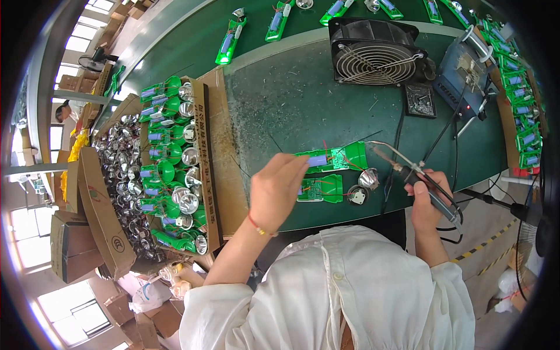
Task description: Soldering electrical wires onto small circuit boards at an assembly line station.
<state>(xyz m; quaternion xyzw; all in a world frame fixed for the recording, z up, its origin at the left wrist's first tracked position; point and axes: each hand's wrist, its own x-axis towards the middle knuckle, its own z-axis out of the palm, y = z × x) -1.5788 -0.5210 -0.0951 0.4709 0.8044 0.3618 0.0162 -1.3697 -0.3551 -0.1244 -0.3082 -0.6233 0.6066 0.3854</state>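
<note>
Two green plastic flashlight housings lie in front of me, the upper housing (354, 155) and the lower housing (331, 188). Each has a blue cylindrical cell and a green circuit board inside. My left hand (276, 185) has its fingers closed at the left end of the upper one, partly covering both. A shiny reflector cup (368, 177) sits by the upper housing's right end, with another reflector (357, 196) just below it, its back showing. In my right hand (430, 195) is a soldering iron (445, 209) with a thin feed tube, its tip pointing left near the upper housing.
A black fan (378, 61) and a blue soldering station (461, 73) stand at the back. At left, a cardboard box (211, 175) holds several housings, beside a heap of reflectors (119, 169). More housings line the far belt (175, 52) and the right side. Cables cross the bench.
</note>
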